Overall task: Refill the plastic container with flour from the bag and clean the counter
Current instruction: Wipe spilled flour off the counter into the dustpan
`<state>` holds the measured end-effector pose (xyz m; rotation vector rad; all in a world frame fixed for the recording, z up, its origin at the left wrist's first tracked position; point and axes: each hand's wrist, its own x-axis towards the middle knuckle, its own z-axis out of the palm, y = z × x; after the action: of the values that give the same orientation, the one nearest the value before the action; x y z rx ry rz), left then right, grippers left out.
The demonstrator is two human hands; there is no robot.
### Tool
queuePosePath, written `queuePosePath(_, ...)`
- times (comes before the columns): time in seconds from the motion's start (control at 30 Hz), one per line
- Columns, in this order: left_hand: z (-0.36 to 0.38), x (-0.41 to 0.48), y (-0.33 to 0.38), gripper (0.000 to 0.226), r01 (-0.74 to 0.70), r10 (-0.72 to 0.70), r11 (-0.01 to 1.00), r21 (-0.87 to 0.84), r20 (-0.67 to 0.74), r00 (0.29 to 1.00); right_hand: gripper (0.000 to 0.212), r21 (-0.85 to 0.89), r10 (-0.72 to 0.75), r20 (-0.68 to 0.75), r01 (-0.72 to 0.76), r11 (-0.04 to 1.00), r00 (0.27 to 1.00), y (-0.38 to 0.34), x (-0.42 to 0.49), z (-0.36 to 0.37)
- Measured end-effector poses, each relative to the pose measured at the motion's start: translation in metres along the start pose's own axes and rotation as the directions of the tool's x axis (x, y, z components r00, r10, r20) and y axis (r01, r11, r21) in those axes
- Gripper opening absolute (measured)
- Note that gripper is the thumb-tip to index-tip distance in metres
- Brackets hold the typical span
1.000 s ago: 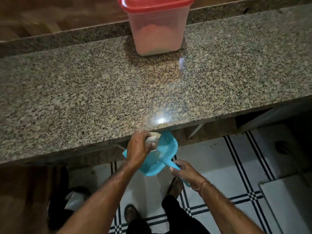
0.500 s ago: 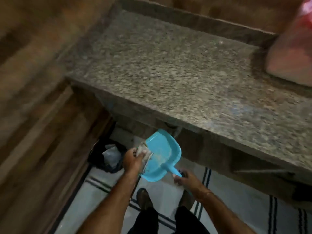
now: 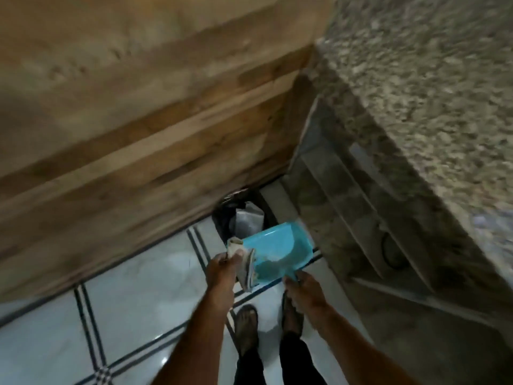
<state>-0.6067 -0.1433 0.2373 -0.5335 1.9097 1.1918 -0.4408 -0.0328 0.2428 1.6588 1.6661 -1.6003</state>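
Note:
My right hand [image 3: 304, 289] grips the handle of a turquoise dustpan [image 3: 277, 251], held over the floor with a little pale dust in it. My left hand [image 3: 222, 270] holds a crumpled whitish cloth [image 3: 244, 262] against the dustpan's left edge. Just beyond the dustpan stands a black bin [image 3: 222, 215] with a grey bag or paper [image 3: 248, 219] in it, tucked at the foot of the wall. The granite counter [image 3: 430, 93] runs along the right. The plastic container and flour bag are out of view.
A wooden panelled wall [image 3: 138, 120] fills the left and top. Under the counter are shelf-like ledges [image 3: 347, 195]. The floor is white tile with dark stripes [image 3: 111, 315]. My feet in sandals [image 3: 247, 326] stand below the hands.
The view has swung left and down, away from the counter and container. Both hands carried the dustpan and cloth from the counter's edge towards the black bin by the wall.

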Motion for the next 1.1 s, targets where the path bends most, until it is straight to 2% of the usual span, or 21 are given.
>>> queuePosePath(0.17,0.009,0.083,-0.015,0.016,0.016,-0.018,0.996,-0.086,-0.019,1.0,0.039,-0.178,-0.012,0.016,0.014,0.984,1.0,-0.035,0.129,0.047)
queuePosePath(0.27,0.012,0.112,-0.024,0.008,0.01,-0.02,0.984,-0.175,-0.059,0.998,0.037,-0.228,0.003,0.062,0.011,0.974,0.998,-0.069,0.163,0.067)
queuePosePath(0.33,0.015,0.121,-0.026,0.009,0.017,-0.037,0.976,-0.216,-0.09,0.995,0.035,-0.262,0.046,0.038,-0.035,0.964,0.998,-0.074,0.175,0.073)
queuePosePath(0.47,0.02,0.124,-0.023,0.008,0.017,-0.031,0.977,-0.213,-0.062,0.998,0.026,-0.154,0.054,-0.022,-0.057,0.986,0.998,-0.06,0.177,0.081)
queuePosePath(0.63,0.026,0.123,-0.024,0.016,-0.029,0.021,0.994,-0.109,-0.075,0.997,0.033,-0.187,-0.032,-0.033,0.025,0.982,0.999,-0.048,0.173,0.082)
queuePosePath(0.73,0.026,0.128,-0.03,0.019,-0.041,0.032,0.993,-0.108,-0.082,0.996,0.032,-0.193,-0.057,-0.024,0.051,0.98,0.998,-0.036,0.178,0.091)
queuePosePath(1.0,0.026,0.159,-0.061,0.015,-0.083,0.079,0.996,-0.043,-0.079,0.994,0.03,-0.071,-0.098,-0.04,0.095,0.993,0.994,0.012,0.211,0.119)
queuePosePath(1.1,0.028,0.167,-0.071,0.017,-0.076,0.071,0.996,-0.048,-0.104,0.992,0.038,-0.02,-0.161,-0.042,0.16,0.987,0.986,0.041,0.229,0.129)
